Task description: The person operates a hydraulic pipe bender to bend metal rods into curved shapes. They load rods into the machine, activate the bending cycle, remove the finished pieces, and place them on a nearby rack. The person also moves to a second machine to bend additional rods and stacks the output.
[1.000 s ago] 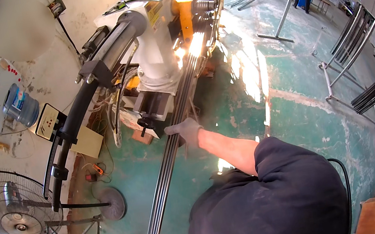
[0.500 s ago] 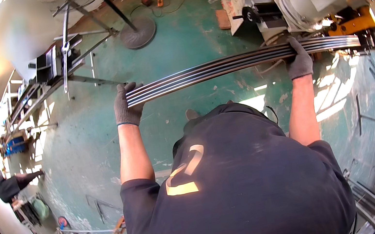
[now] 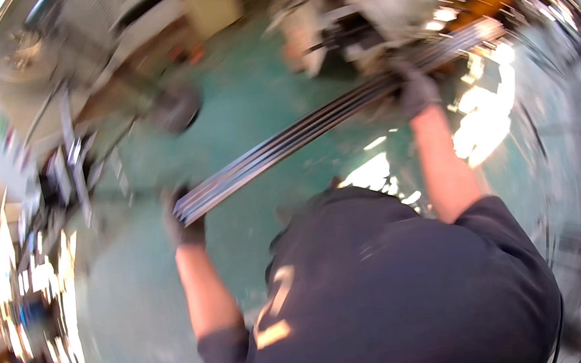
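A bundle of long, thin metal tubes (image 3: pixel 291 139) is carried in front of me, lying side by side and slanting up toward the far right. My left hand (image 3: pixel 186 217), in a dark grey glove, is closed round the near left end. Farther along, my right hand (image 3: pixel 416 89), gloved the same way, grips the bundle from its near side, and the tubes run on past it. The fingers of both hands are smeared by motion. The far right end of the tubes overlaps the machine area in the picture; whether they touch cannot be made out.
A machine with orange parts (image 3: pixel 479 3) stands at the far right, cables and clutter beside it. At the far left are a round dark base (image 3: pixel 177 107) and metal frames (image 3: pixel 74 159). A pale box (image 3: pixel 213 7) sits at the back. Sunlight patches the green floor (image 3: pixel 247 97).
The view has turned and blurred. The tubes now slant more steeply, their left end lower and their right end higher in the picture. Both hands still hold them.
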